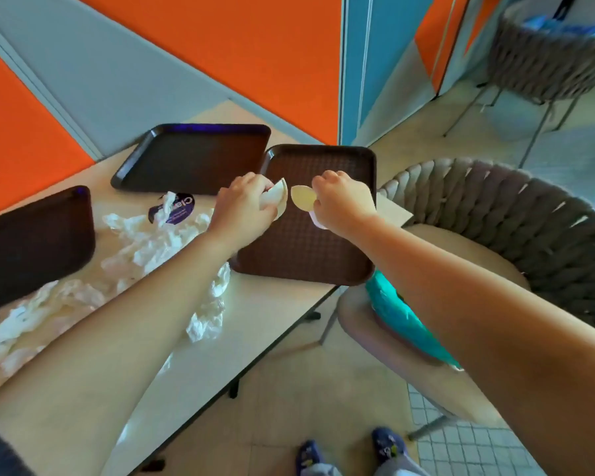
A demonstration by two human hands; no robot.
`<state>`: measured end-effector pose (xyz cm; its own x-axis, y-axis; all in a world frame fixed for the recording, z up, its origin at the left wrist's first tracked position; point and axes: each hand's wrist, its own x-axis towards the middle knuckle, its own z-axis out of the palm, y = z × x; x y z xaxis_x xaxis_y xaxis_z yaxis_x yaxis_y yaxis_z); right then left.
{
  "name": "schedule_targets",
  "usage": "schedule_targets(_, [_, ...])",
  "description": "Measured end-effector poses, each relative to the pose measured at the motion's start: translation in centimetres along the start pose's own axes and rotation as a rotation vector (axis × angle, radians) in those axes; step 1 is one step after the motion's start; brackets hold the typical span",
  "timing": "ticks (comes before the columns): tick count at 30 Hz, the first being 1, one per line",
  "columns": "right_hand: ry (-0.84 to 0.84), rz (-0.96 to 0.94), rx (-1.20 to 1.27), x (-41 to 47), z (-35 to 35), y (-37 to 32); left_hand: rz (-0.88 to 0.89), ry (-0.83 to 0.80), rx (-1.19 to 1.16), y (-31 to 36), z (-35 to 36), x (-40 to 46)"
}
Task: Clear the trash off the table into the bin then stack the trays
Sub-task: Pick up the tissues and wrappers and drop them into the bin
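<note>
Three dark brown trays lie on the pale table (272, 304): a near tray (306, 249) at the right edge, a far tray (193, 156) behind it, and a left tray (31, 235). Over the near tray my left hand (244, 207) grips a crumpled white paper piece with a tan rim (277, 195). My right hand (340, 201) pinches a small round tan paper cup (302, 197), its open mouth turned toward the left hand. Crumpled white napkins (145, 242) are strewn across the table, and a purple wrapper (177, 209) lies among them.
A woven grey chair (495, 218) stands right of the table with a teal bag (399, 317) on its seat. Another woven chair (547, 63) is at the far right. Orange and grey wall panels back the table. My feet show on the tiled floor below.
</note>
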<state>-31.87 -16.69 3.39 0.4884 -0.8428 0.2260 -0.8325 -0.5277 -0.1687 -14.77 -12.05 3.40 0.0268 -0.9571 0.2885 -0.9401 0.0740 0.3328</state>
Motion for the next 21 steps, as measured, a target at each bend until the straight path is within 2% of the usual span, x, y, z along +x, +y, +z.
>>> schedule_targets(10, [-0.139,0.241,-0.015,-7.5,-1.7,15.3,0.172,-0.134,-0.107,14.2,9.4,2.8])
schedule_targets(15, [-0.264,0.301,-0.001,-11.8,0.7,21.3,0.151,-0.217,-0.15,18.5,14.0,2.4])
schedule_targets(21, [-0.492,0.297,-0.025,-15.0,4.8,24.1,0.078,-0.349,-0.193,20.6,18.3,1.0])
